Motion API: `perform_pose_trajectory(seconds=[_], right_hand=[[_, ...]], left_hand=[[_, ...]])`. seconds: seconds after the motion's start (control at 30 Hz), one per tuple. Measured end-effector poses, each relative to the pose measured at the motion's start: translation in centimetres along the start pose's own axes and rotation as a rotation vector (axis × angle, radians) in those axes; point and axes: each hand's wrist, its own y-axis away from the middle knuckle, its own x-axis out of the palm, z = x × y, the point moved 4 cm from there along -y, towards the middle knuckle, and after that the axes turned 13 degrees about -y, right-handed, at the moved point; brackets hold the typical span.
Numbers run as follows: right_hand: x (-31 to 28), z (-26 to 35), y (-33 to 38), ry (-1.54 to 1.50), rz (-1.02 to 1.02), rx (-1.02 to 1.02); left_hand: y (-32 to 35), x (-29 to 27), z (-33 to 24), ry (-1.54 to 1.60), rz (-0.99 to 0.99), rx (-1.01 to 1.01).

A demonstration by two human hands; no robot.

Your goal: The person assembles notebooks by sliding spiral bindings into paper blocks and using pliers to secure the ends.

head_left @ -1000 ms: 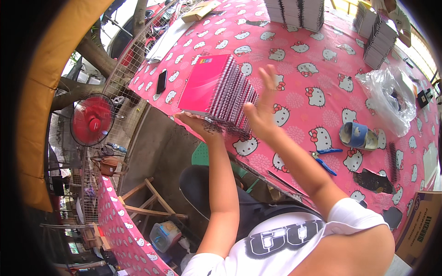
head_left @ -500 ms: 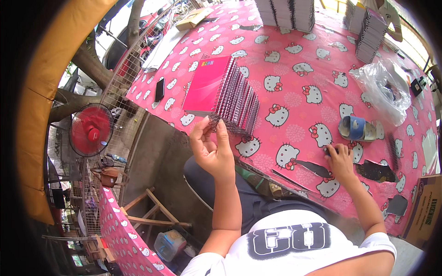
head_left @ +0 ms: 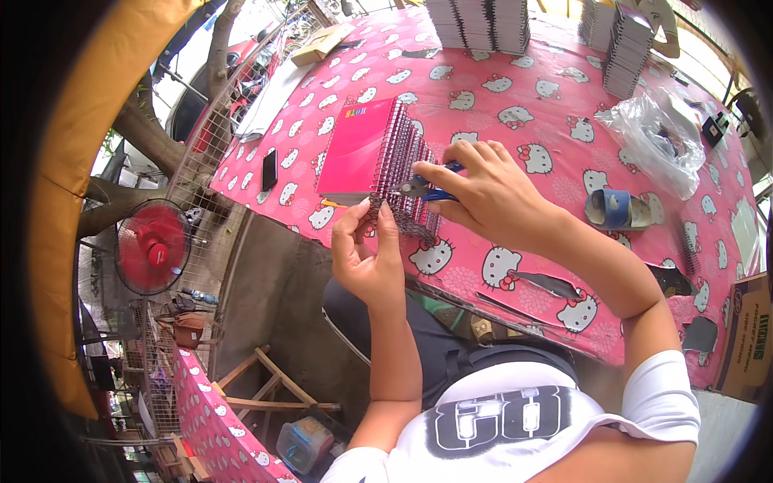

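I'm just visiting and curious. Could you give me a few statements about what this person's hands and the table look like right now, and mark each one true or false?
1. The right hand holds blue-handled pliers at the wire spirals of the notebooks. True.
2. The left hand lies flat on the phone. False: it pinches at the near end of the spirals; the phone lies apart, further left.
3. The top notebook has a green cover. False: it is pink.
4. A red fan stands below the table's left edge. True.
5. The tablecloth is plain white. False: it is pink with cartoon cat faces.
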Motion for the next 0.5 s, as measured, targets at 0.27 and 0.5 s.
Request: perform_pose_trajectory(seconds=[0.27, 0.5], right_hand=[[0.1, 0.9, -1.1, 0.089, -0.068, -0.056], [-0.1, 1.1, -2.1, 0.114, -0.127, -0.15]], left_hand=[[0.3, 0.0, -0.6, 0.026, -0.067, -0.059], [0.1, -0.3, -0.5, -0.033, -0.084, -0.058]])
